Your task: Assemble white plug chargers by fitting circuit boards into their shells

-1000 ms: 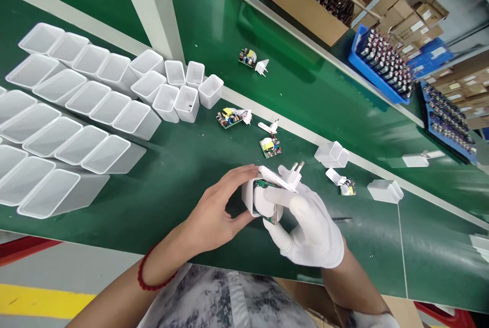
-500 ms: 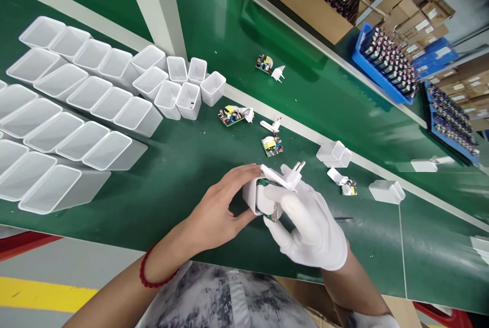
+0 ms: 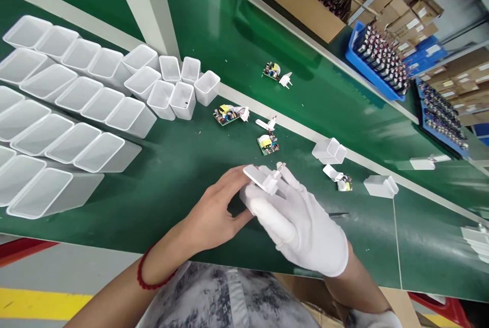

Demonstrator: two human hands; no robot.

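Note:
My bare left hand point(image 3: 214, 211) grips a white plastic adapter housing from its left side, fingers over the top and thumb below. My right hand point(image 3: 305, 221), in a white glove, is closed against the housing, its fingertips over the opening. A white end cap with a two-pin plug point(image 3: 265, 179) lies tilted across the gloved fingers, above the housing. Most of the housing, and any circuit board in it, is hidden behind the glove. Ahead on the green bench lie circuit boards with plugs, one a yellow-topped board point(image 3: 268, 142) and another a similar board point(image 3: 228, 114).
Rows of open white housings point(image 3: 183, 99) fill the left. To the right stand closed-looking white cases point(image 3: 329, 151), a board with a white cap point(image 3: 344, 182) and a dark thin tool point(image 3: 339, 215). Blue trays point(image 3: 376, 63) of parts and a cardboard box point(image 3: 301, 2) are farther back.
My gloved fingers have come over the housing opening, so the green board seen there earlier is now hidden. The plug cap has tipped and shifted left. My left hand keeps its grip.

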